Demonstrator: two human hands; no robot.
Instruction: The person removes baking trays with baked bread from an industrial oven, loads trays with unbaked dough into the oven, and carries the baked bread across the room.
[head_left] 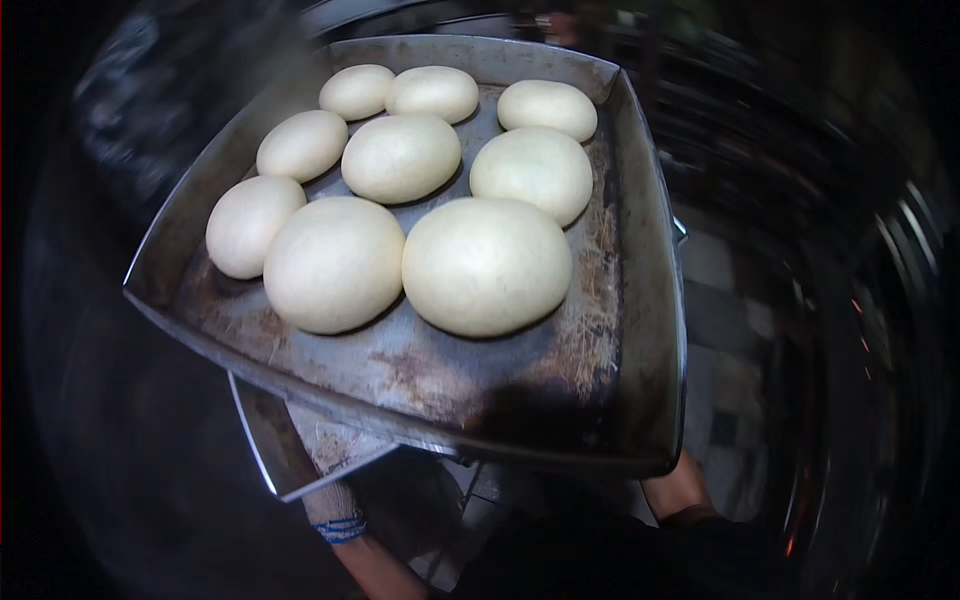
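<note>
A worn, scorched metal tray (642, 300) is held up close below the camera. On it lie several round, pale balls of dough (486, 265) in rows, the largest-looking ones nearest me. My left hand (332, 506), in a knit glove with blue cuff stripes, reaches under the tray's near left corner. My right hand (678, 487) goes under the near right corner, so only the wrist shows. The tray hides the fingers of both hands. A second metal tray (268, 442) sticks out beneath the first at the lower left.
The surroundings are dark. A tiled floor (722, 300) shows to the right of the tray. Further right a dark metal structure (880, 330) curves past with a few orange glints. Blurred dark shapes lie behind the tray at the top.
</note>
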